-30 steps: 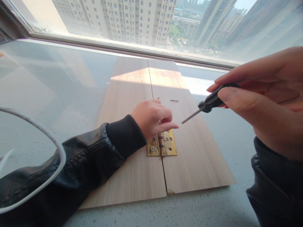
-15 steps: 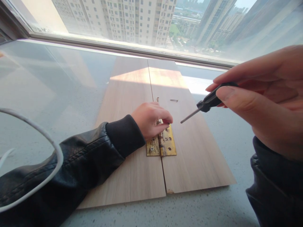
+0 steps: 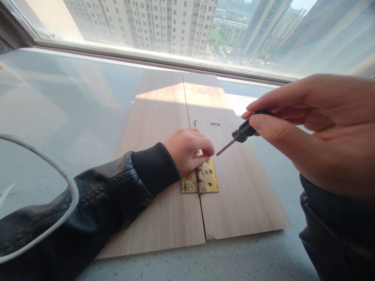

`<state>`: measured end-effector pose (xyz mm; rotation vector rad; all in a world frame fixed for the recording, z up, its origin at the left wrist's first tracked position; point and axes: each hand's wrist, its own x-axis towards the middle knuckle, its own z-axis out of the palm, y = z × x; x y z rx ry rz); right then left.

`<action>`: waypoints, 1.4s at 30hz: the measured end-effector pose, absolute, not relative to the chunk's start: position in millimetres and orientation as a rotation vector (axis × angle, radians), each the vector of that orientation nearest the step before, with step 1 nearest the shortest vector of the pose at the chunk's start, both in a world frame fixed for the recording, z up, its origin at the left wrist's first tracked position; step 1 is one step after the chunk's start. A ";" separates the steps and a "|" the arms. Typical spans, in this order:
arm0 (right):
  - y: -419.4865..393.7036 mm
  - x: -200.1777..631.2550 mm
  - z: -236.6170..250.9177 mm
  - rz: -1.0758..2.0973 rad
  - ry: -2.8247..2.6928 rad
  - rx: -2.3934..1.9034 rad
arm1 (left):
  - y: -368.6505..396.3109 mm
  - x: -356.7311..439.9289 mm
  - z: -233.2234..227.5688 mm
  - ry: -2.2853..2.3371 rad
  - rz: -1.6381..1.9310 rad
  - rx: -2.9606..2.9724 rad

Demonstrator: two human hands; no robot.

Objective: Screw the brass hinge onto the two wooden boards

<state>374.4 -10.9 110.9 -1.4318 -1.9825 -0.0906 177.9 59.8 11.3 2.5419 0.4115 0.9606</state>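
A brass-coloured hinge (image 3: 211,178) with worn, stained leaves lies across the seam between two wooden boards. Over its upper part is my left hand (image 3: 189,150), thumb and forefinger pinched together above the right leaf. Whatever sits between those fingertips is too small and covered to make out. A cross-head screw (image 3: 188,184) shows in the left leaf, while lower holes of the right leaf are bare. My right hand (image 3: 310,128) grips a black-handled screwdriver (image 3: 244,129) between thumb and fingers. Its tip points down and left, just right of my left fingertips and apart from the hinge.
Two loose screws lie beyond my left hand, one screw (image 3: 215,124) on the right board (image 3: 249,195) and another screw (image 3: 195,123) near the seam. The left board (image 3: 158,226) rests on a speckled sill (image 3: 88,109) below a window. A white cable (image 3: 66,173) loops at left.
My right hand has brought the screwdriver left and slightly down, its tip closer to my left fingertips. My left hand stays pinched over the hinge, nearly still.
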 end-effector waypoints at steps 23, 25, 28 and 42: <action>-10.0 368.8 109.3 -0.112 -2.082 -1.452 | 52.6 178.5 15.9 0.623 0.911 2.422; -10.3 368.1 110.0 -0.109 -2.086 -1.454 | 52.8 178.8 15.2 0.610 0.904 2.416; -10.0 366.5 111.0 -0.137 -2.122 -1.395 | 52.9 178.8 14.8 0.605 0.892 2.424; -8.3 365.8 111.8 -0.187 -2.186 -1.303 | 55.0 178.9 12.7 0.570 0.923 2.528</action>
